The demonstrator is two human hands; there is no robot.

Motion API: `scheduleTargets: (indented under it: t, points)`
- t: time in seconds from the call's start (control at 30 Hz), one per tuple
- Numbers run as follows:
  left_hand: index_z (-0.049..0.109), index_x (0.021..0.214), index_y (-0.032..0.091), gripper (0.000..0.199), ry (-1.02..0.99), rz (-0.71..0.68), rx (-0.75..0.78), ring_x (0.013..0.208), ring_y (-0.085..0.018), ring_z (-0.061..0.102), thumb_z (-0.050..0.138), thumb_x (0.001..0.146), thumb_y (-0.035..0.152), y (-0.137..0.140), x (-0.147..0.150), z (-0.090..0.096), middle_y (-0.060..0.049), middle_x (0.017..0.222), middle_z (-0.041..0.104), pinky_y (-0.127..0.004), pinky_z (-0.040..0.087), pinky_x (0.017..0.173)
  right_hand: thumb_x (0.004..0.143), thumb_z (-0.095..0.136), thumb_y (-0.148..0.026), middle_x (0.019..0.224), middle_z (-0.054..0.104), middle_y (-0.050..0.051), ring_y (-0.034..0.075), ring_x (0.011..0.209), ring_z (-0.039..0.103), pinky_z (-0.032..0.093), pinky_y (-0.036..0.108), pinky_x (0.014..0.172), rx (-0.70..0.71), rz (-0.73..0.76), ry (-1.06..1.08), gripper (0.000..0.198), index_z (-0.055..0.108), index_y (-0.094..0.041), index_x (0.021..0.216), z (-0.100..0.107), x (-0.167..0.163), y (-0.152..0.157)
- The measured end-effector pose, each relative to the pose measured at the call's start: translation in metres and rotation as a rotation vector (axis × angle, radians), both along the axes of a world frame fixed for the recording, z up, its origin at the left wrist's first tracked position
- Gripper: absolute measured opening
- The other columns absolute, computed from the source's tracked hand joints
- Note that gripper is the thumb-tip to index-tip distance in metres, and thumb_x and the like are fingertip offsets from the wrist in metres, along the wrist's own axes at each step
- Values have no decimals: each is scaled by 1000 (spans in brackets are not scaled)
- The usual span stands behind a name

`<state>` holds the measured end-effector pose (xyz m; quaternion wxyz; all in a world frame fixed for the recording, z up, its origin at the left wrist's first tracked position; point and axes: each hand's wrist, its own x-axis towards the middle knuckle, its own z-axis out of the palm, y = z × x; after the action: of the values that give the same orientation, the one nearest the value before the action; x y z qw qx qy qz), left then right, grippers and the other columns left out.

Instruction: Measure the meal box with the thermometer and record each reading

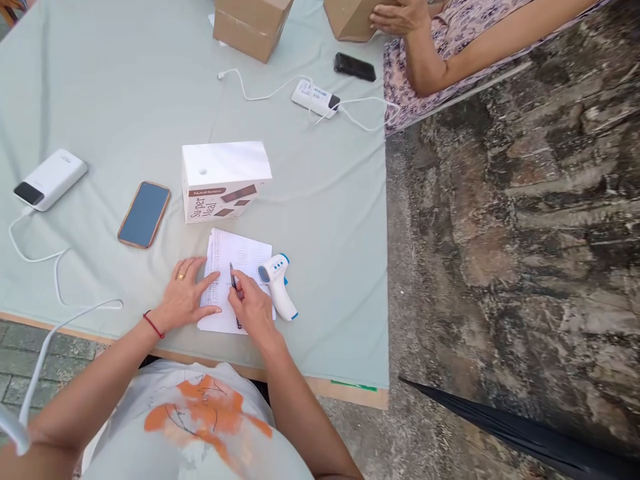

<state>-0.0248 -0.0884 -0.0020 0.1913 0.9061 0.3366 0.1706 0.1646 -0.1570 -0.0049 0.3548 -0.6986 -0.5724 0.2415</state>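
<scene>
A printed sheet of paper point(240, 253) lies on the cloth right in front of me. My left hand point(187, 293) rests flat across its left edge, fingers spread, a ring on one finger. Over the sheet's right half, my right hand point(251, 305) grips a dark pen point(233, 280), tilted with one end pointing up the page. Just right of that hand lies a white and blue infrared thermometer point(279, 287), touching or overlapping the paper's edge. Behind the sheet stands a white box point(226, 162) with brown "Super Meal" print. A smartphone point(144, 215) lies to its left.
A white power bank point(51, 179) with a cable point(56, 280) is at left. Another power bank point(315, 98) and a black phone point(355, 67) lie farther back. Cardboard boxes point(250, 30) stand at the far edge, where another person's hand point(400, 17) touches one. A stone wall point(540, 233) borders the right.
</scene>
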Motion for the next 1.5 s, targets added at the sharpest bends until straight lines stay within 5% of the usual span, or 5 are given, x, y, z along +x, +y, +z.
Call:
scheduleTargets:
  t: [0.2, 0.43, 0.77, 0.93, 1.5]
  points:
    - [57, 134, 20, 79, 73, -36, 29, 138, -42, 35, 59, 78, 76, -2, 3, 3, -22, 147, 41, -63, 24, 114, 90, 49, -30, 92, 63, 5, 19, 82, 60, 51, 35, 80, 56, -8, 375, 36, 59, -22, 123, 7, 15, -17]
    - [57, 134, 19, 75, 90, -35, -10, 139, -43, 36, 68, 77, 67, -3, 5, 7, -22, 147, 42, -64, 23, 115, 94, 43, -57, 71, 55, 0, 17, 64, 53, 47, 32, 63, 56, -100, 514, 42, 64, -22, 97, 6, -4, -40]
    - [56, 133, 19, 67, 140, -36, 27, 137, -41, 39, 63, 83, 62, -4, 8, 11, -21, 145, 44, -61, 26, 115, 83, 62, -39, 80, 69, 0, 17, 70, 63, 54, 34, 73, -90, -171, 659, 23, 72, -22, 95, 2, -18, -27]
    - [57, 133, 18, 58, 114, -43, -15, 137, -40, 38, 61, 85, 49, -4, 8, 13, -21, 146, 43, -62, 24, 115, 75, 63, -34, 74, 69, 0, 16, 65, 61, 51, 30, 64, -62, -236, 527, 15, 69, -22, 82, -2, -20, -27]
    - [57, 131, 16, 57, 147, -50, 64, 135, -39, 40, 60, 85, 49, -5, 7, 14, -22, 144, 43, -59, 28, 114, 87, 49, -25, 64, 62, -2, 14, 58, 57, 45, 25, 56, 137, 18, 142, 17, 59, -23, 73, -9, -28, -31]
